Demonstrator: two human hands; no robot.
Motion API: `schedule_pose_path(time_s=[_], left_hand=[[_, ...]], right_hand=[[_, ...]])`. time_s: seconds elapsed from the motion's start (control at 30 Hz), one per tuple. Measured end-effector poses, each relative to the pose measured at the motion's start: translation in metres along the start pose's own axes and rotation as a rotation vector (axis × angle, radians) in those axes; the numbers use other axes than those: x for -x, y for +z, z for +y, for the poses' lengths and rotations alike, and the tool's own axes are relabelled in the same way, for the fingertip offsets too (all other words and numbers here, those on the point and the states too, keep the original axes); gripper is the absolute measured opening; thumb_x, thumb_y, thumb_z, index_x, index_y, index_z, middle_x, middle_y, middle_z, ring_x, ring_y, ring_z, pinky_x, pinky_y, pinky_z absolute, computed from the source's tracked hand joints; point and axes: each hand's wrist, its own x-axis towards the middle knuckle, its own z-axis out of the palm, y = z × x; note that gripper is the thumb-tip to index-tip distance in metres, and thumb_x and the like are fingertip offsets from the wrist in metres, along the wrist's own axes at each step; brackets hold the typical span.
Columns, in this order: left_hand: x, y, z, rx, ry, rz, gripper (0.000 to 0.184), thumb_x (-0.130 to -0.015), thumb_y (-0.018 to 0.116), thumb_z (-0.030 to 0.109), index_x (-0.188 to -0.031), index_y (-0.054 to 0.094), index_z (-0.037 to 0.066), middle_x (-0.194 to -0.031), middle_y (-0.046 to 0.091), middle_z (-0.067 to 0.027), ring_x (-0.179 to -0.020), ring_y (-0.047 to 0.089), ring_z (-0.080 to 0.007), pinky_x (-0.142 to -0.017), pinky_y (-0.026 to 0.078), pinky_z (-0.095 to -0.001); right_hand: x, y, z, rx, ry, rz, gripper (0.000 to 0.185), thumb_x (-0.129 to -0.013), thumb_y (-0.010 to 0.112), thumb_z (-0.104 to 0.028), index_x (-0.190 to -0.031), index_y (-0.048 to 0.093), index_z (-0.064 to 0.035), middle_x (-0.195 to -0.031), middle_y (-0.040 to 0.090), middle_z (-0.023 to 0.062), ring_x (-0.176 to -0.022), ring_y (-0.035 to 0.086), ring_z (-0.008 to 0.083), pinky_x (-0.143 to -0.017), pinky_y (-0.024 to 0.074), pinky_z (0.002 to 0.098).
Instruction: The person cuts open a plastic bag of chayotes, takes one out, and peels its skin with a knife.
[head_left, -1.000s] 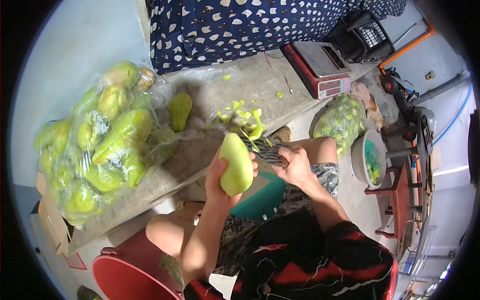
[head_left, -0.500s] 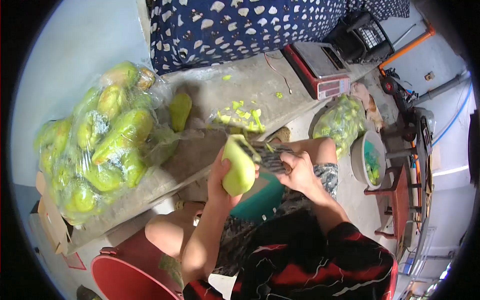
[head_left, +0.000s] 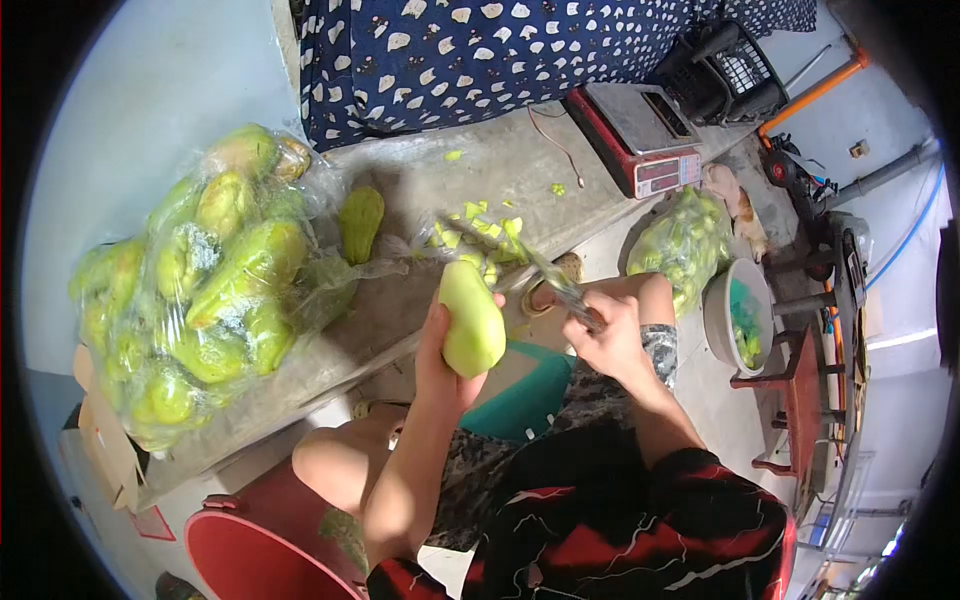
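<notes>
My left hand (head_left: 442, 362) is wrapped around a peeled, pale-green papaya (head_left: 474, 318), held upright above my lap. In my right hand (head_left: 612, 338) is a knife (head_left: 558, 282), gripped by its handle. Its long blade, partly blurred, points up and left, beyond the papaya and apart from it. Cut green pieces and peelings (head_left: 480, 228) lie on the concrete ledge just past my hands. A teal tub (head_left: 520, 395) sits between my legs, below the papaya.
On the left, a clear plastic bag (head_left: 190, 300) bulges with unpeeled papayas; one papaya (head_left: 360, 223) lies beside it. A red scale (head_left: 640, 150) stands on the ledge (head_left: 400, 165). Right are another filled bag (head_left: 680, 245), a white basin (head_left: 717, 310) and a wooden stool (head_left: 790, 400). A red bucket (head_left: 250, 530) stands lower left.
The knife has swung away from the papaya's top, its blade now pointing out over the ledge. The papaya has shifted slightly and turned in my left hand.
</notes>
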Motion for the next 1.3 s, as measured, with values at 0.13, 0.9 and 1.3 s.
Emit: schedule_pose_path(time_s=[0.13, 0.9, 1.3], left_hand=[[-0.01, -0.003, 0.001, -0.035, 0.117, 0.07, 0.061, -0.096, 0.049, 0.055, -0.137, 0.045, 0.011, -0.121, 0.057, -0.0193, -0.107, 0.058, -0.0286, -0.09, 0.048, -0.0394], [-0.046, -0.011, 0.017, 0.336, 0.061, 0.298, 0.021, -0.092, 0.053, 0.031, -0.101, 0.061, 0.013, -0.092, 0.063, -0.0134, -0.088, 0.061, -0.0294, -0.087, 0.049, -0.0472], [-0.041, 0.0, 0.011, 0.294, 0.067, 0.285, 0.024, -0.091, 0.05, 0.029, -0.11, 0.054, 0.014, -0.092, 0.06, -0.0157, -0.088, 0.059, -0.0335, -0.085, 0.048, -0.0486]], right_hand=[[0.009, 0.02, 0.026, -0.336, -0.045, 0.155, 0.02, -0.075, 0.066, -0.008, -0.064, 0.051, -0.0028, -0.051, 0.046, 0.0043, -0.049, 0.047, 0.0087, -0.048, 0.0397, 0.0277], [0.039, 0.056, -0.039, -0.547, 0.114, -0.217, 0.029, -0.078, 0.068, -0.005, -0.063, 0.043, -0.0044, -0.051, 0.042, 0.0044, -0.048, 0.038, 0.0063, -0.046, 0.0362, 0.0275], [0.028, 0.063, -0.051, -0.387, 0.071, -0.141, 0.026, -0.077, 0.066, -0.005, -0.063, 0.045, -0.0027, -0.05, 0.044, 0.0101, -0.042, 0.042, 0.013, -0.045, 0.0393, 0.0313]])
